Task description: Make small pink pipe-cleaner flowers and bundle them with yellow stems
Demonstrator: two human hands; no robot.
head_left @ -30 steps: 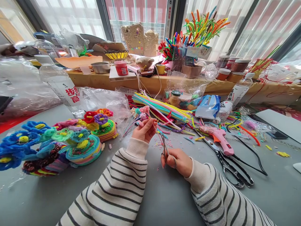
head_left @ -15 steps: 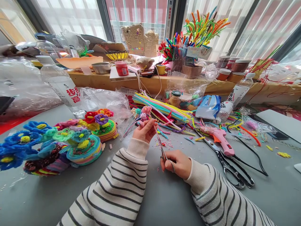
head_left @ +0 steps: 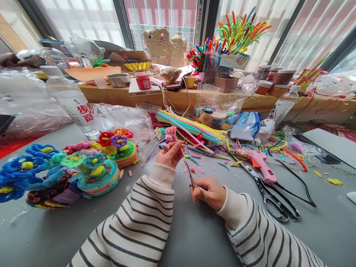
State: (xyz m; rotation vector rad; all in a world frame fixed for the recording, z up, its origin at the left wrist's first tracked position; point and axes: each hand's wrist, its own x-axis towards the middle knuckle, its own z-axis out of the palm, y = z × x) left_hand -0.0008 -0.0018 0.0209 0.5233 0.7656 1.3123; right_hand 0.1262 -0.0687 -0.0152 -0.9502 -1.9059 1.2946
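Observation:
My left hand (head_left: 170, 155) pinches a thin pink fuzzy pipe cleaner (head_left: 183, 147) between thumb and fingertips; much of it is hidden by the fingers. In my right hand (head_left: 210, 192) is a small pair of metal scissors (head_left: 188, 171), its blades pointing up and away toward the left fingertips. The blades lie nearly together, with their tips close to the pink piece. Pink fluff clippings (head_left: 198, 171) are scattered on the grey table just beyond. Behind my left hand stand small pipe-cleaner flowers (head_left: 170, 132) in pink and teal.
At left stand finished pipe-cleaner flower pots (head_left: 97, 178). A bundle of pipe cleaners (head_left: 191, 128) lies ahead. To the right are a pink glue gun (head_left: 260, 163) with a black cord and large black-handled scissors (head_left: 267, 196). A water bottle (head_left: 73, 105) leans at left.
The blades of the small scissors have come closer together, and my right fingers have closed with them. My left hand keeps its pinch almost in place.

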